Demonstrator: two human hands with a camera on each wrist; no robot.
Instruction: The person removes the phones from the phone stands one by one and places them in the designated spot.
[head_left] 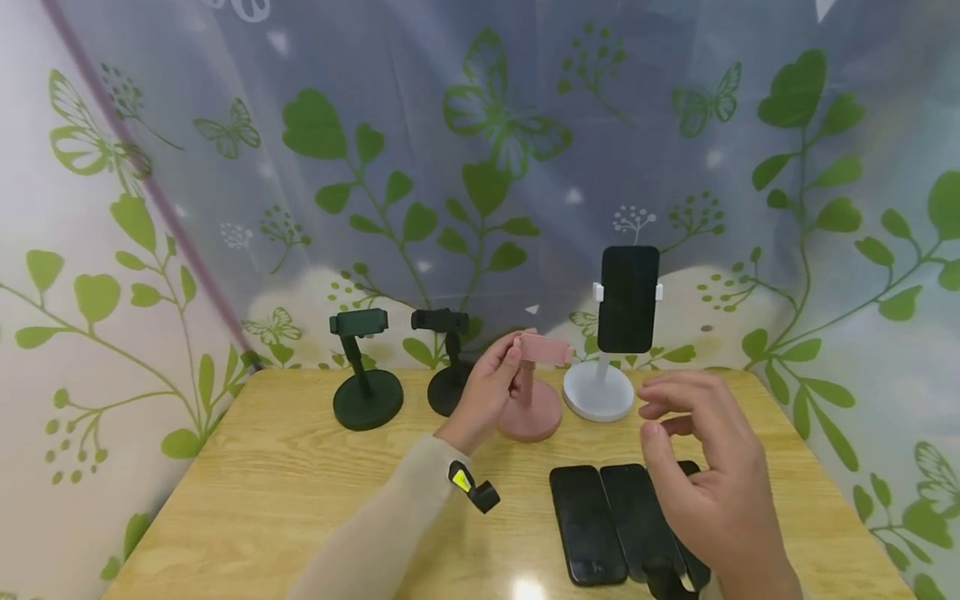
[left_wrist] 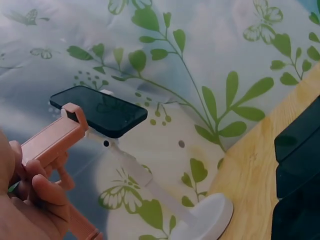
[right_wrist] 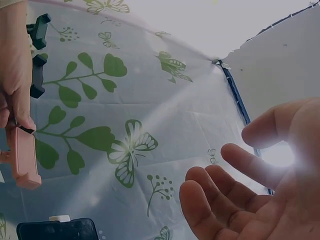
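My left hand (head_left: 489, 383) pinches the left end of the clamp on a pink phone stand (head_left: 545, 350), which stands upright on its round base. In the left wrist view, curled fingers (left_wrist: 47, 192) hold that same clamp, with no phone in it. To its right, a white phone stand (head_left: 600, 390) carries a black smartphone (head_left: 628, 300) upright. My right hand (head_left: 716, 475) hovers above the table's right side, loosely bent and holding nothing. Beneath and beside it lie black smartphones (head_left: 588, 525), three in a row; the rightmost is partly hidden by the hand.
A dark green phone stand (head_left: 367, 400) and a black phone stand (head_left: 442, 392) stand left of the pink one, with no phones in them. The wooden table (head_left: 247, 517) ends at a leaf-patterned curtain (head_left: 420, 167) behind the stands.
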